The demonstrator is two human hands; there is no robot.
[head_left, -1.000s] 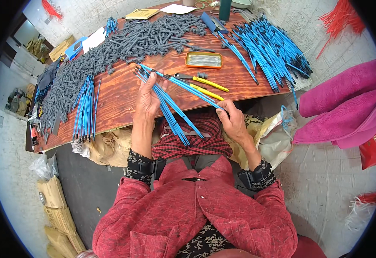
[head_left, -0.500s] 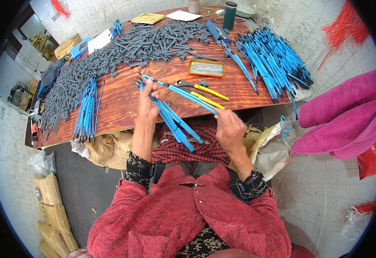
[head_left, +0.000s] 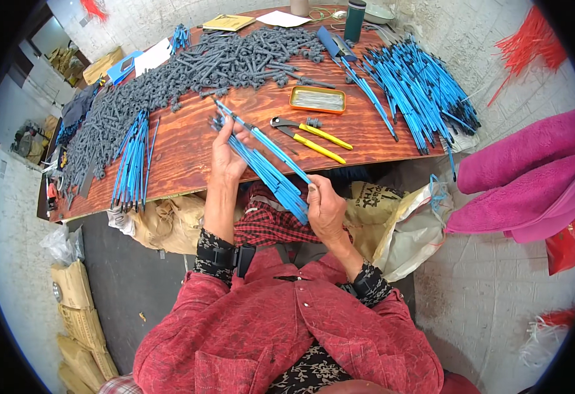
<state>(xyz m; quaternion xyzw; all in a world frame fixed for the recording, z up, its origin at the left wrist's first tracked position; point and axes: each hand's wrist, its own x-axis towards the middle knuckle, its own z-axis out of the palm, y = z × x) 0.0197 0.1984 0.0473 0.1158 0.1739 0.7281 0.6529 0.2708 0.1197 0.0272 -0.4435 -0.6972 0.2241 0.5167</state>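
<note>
My left hand grips a bundle of thin blue rods near its upper end, just over the front edge of the wooden table. My right hand holds the lower end of the same bundle above my lap, fingers pinched around the rod tips. The bundle slants from upper left to lower right between the two hands. A pair of yellow-handled pliers lies on the table just right of my left hand.
A long heap of grey plastic pieces spreads across the table's back and left. More blue rods lie at left and in a large pile at right. An orange tin, a dark bottle, pink fabric and sacks surround me.
Both hands have kept hold of the blue rod bundle. My right hand has drawn down and toward my lap, so the bundle now slants more steeply off the table edge.
</note>
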